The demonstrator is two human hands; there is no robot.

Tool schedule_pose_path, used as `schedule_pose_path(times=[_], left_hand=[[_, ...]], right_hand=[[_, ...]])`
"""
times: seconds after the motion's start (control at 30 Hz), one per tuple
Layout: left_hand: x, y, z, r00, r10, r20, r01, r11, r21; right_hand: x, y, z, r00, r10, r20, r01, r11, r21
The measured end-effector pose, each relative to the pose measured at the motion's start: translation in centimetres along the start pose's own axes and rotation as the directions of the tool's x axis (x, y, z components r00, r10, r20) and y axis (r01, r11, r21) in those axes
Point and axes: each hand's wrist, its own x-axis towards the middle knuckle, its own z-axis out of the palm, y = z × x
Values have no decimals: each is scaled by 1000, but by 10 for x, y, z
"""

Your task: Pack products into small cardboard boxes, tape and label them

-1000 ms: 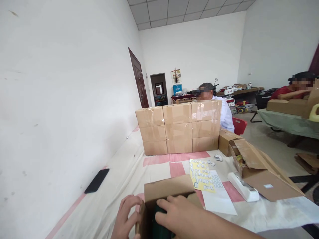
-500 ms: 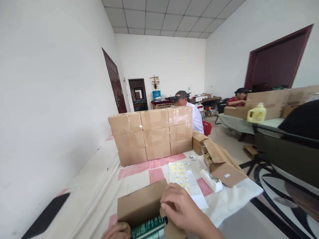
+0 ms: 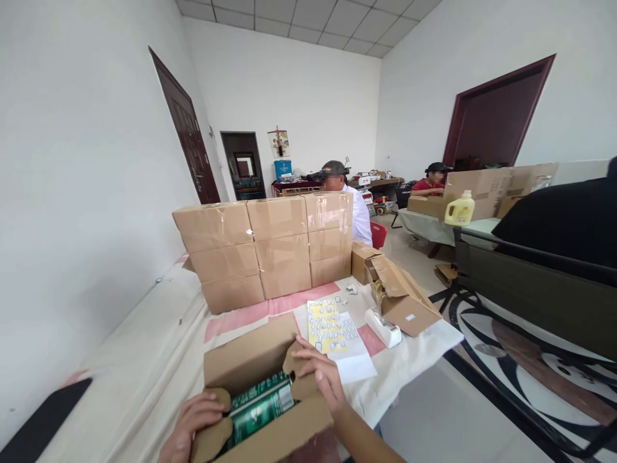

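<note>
An open cardboard box (image 3: 250, 360) sits on the table in front of me, with a green printed package (image 3: 260, 406) lying inside. My left hand (image 3: 190, 424) rests on the box's left side flap. My right hand (image 3: 321, 376) presses on the right side flap, fingers spread over it. The far flap stands up and the near flap lies toward me.
A wall of sealed cartons (image 3: 263, 247) stands across the table. A yellow sticker sheet (image 3: 325, 325), a white tape dispenser (image 3: 383, 326) and an open carton (image 3: 400, 299) lie to the right. A black phone (image 3: 41, 424) lies left. Two people sit beyond; a dark chair (image 3: 535, 283) stands right.
The view has swung right and tipped down, showing more of the box. Both hands now sit on the side flaps and the green package is uncovered.
</note>
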Motion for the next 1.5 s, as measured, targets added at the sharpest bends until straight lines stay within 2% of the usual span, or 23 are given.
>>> schedule_pose_path(times=[0.13,0.27,0.33,0.4,0.47,0.57,0.7,0.77,0.83,0.9,1.0,1.07,1.17,1.27,1.33,1.43,1.5], left_hand=[[22,-26,-11,998,55,-19,-54,997,60],[28,-33,-12,998,51,-30,-49,997,58],[26,-29,-10,998,5,-69,-1,999,52],[22,-23,-6,998,-32,-60,35,998,54],[17,-16,-1,997,-52,-51,53,998,25],[8,-6,8,992,-79,-102,66,990,-126],[4,5,14,957,-246,-156,204,948,-244],[7,9,12,931,-351,-101,311,906,-286],[11,11,9,908,-419,-14,394,863,-318],[14,11,9,901,-435,-2,411,852,-324],[16,7,10,924,-368,-108,324,899,-296],[18,3,7,952,-288,-101,261,941,-214],[23,-1,-6,979,-185,90,185,983,11],[29,7,-17,952,-152,266,83,963,255],[29,18,-17,937,-141,321,-16,897,442],[25,35,-8,921,-115,373,-189,705,684],[20,41,-2,909,-81,408,-290,581,760]], right_hand=[[18,22,9,999,-24,-37,24,1000,-6],[16,34,8,999,21,41,-25,996,89],[11,37,5,996,55,76,-66,988,143],[7,38,5,992,87,86,-99,986,136],[4,37,10,993,111,46,-115,989,91],[4,30,21,983,175,-51,-172,983,64],[11,19,31,905,411,-112,-376,894,245],[15,17,32,875,471,-109,-415,848,330],[18,16,31,875,479,-75,-429,837,340],[19,18,29,876,482,-24,-453,838,306],[18,22,25,876,481,21,-471,846,250],[18,27,24,898,440,2,-433,881,191],[20,34,22,951,308,-7,-307,949,79],[23,37,22,973,232,-4,-232,972,37],[24,38,23,974,227,-26,-226,973,38],[25,39,25,975,218,-30,-216,974,76],[24,40,25,976,217,-20,-214,971,104]])
